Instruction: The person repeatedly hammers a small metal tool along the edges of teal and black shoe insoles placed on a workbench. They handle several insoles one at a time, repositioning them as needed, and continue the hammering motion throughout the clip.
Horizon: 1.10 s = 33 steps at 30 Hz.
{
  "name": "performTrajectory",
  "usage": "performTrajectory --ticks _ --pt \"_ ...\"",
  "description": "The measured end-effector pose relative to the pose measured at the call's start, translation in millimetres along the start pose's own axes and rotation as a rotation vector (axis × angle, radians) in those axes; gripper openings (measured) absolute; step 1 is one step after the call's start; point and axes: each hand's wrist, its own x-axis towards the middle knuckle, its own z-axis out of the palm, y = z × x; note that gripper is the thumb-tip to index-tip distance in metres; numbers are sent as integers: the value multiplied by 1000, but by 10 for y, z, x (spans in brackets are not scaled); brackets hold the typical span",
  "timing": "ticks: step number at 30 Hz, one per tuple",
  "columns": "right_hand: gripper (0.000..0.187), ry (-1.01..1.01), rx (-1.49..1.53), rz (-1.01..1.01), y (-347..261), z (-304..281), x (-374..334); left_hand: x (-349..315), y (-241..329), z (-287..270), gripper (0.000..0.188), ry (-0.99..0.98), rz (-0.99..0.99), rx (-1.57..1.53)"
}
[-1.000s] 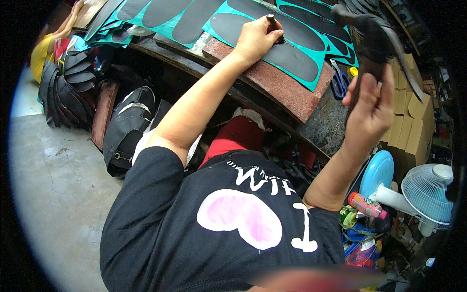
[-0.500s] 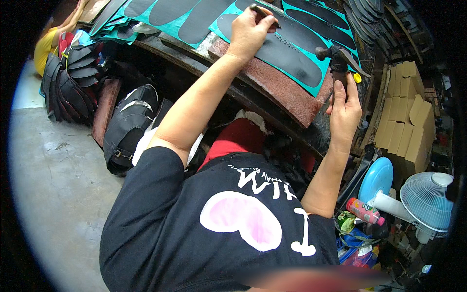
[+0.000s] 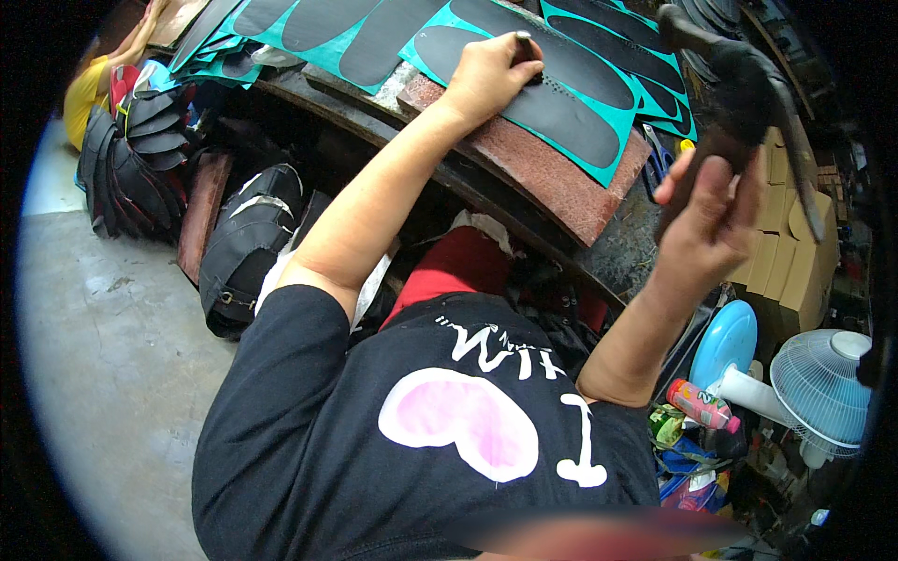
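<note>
My left hand (image 3: 486,79) is closed round a short dark punch (image 3: 523,37), its top poking above my fingers. The punch's lower end meets a teal sheet (image 3: 600,173) marked with black sole shapes (image 3: 580,129), beside a row of small holes. A reddish-brown slab (image 3: 594,213) lies under that sheet. Off to the right, my right hand (image 3: 711,220) grips a hammer (image 3: 739,89) by its handle, raised and apart from the punch. The hammer is somewhat blurred.
More teal sheets (image 3: 323,56) lie at the far left of the bench. Blue-handled scissors (image 3: 659,161) rest right of the slab. Cardboard boxes (image 3: 781,262) and a fan (image 3: 823,388) stand at right. Fanned black pieces (image 3: 117,178) and a person in yellow (image 3: 86,98) are at left.
My right hand has lifted the hammer up and to the right, away from the sheet. The punch, tilted before, now stands more upright, a little lower in my left hand.
</note>
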Motion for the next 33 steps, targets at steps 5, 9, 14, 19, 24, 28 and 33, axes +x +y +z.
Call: performTrajectory --ticks 5,9,14,19,24,28,33 --pt "41 -231 -557 210 445 150 -108 -37 98 186 15 -17 325 393" --pt "44 -169 -533 327 610 -30 -108 0 -6 162 9 203 -287 -401" --pt "44 -123 -276 324 248 -96 -14 14 -43 88 17 -42 -147 -83" --pt "35 19 -29 -49 -24 -15 -25 -41 102 140 17 25 157 128" --pt "39 -237 -600 239 408 85 -183 -67 111 254 16 41 165 226" --pt "42 -177 -507 451 662 -64 -247 -14 -10 202 10 240 -269 -532" --pt "46 -195 -512 228 556 -121 -143 -41 -6 204 10 235 -144 -122"
